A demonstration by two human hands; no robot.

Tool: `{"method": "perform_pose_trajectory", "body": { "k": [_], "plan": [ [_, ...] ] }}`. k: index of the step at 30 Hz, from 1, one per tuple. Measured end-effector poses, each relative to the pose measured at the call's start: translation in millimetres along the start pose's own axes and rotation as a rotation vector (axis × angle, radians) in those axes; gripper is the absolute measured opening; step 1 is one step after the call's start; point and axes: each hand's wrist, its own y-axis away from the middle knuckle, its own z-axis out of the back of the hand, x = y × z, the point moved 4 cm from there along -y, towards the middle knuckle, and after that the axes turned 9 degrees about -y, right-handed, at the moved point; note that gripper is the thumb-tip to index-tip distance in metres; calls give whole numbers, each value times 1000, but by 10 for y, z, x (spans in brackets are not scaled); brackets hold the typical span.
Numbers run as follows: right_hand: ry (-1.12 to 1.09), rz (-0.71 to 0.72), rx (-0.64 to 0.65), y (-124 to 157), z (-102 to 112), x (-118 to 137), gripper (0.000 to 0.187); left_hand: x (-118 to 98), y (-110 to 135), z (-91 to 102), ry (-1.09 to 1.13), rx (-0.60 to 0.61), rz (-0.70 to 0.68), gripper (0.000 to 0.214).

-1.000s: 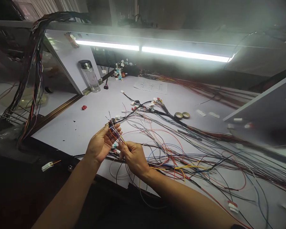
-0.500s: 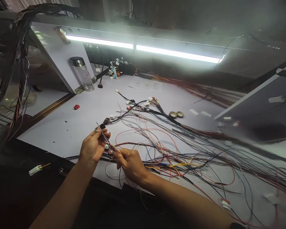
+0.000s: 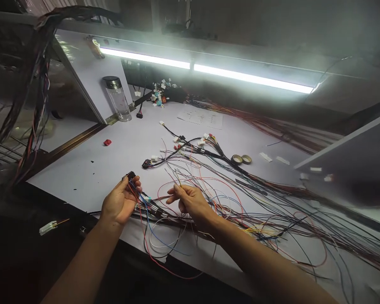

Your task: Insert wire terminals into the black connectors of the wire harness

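Observation:
My left hand (image 3: pixel 118 202) is closed round a black connector (image 3: pixel 130 175), held up between thumb and fingers near the table's front edge. Red, blue and dark wires (image 3: pixel 146 207) run out of that connector and hang down past the hand. To the right, my right hand (image 3: pixel 190 200) pinches a few thin wires (image 3: pixel 177 178), whose ends stick up above the fingertips. Behind the hands another black connector (image 3: pixel 146 163) lies beside a white connector (image 3: pixel 154 159). A wire harness (image 3: pixel 221 155) with black wrapping stretches across the table behind them.
Many loose wires spread over the right side of the table (image 3: pixel 91 177). Two tape rolls (image 3: pixel 241 159), a red connector (image 3: pixel 107 142), a glass bottle (image 3: pixel 119 103) and a paper sheet (image 3: pixel 202 117) lie or stand farther back. A lit tube (image 3: pixel 253 78) hangs above.
My right hand has moved right, away from the left hand, with a few wires in its fingers. Red and blue wires now hang from the connector in my left hand. The view has shifted slightly.

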Motion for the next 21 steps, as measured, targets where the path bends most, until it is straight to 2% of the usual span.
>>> {"method": "perform_pose_trajectory", "body": {
  "k": [4, 14, 21],
  "plan": [
    [-16, 1, 74, -99, -40, 4, 48, 6, -46, -130, 12, 85, 17, 18],
    [-90, -52, 171, -396, -1, 12, 49, 51, -234, -649, -24, 285, 2, 15],
    [-217, -175, 277, -521, 85, -148, 42, 159, -402, -620, -154, 313, -31, 21]
  ]
}}
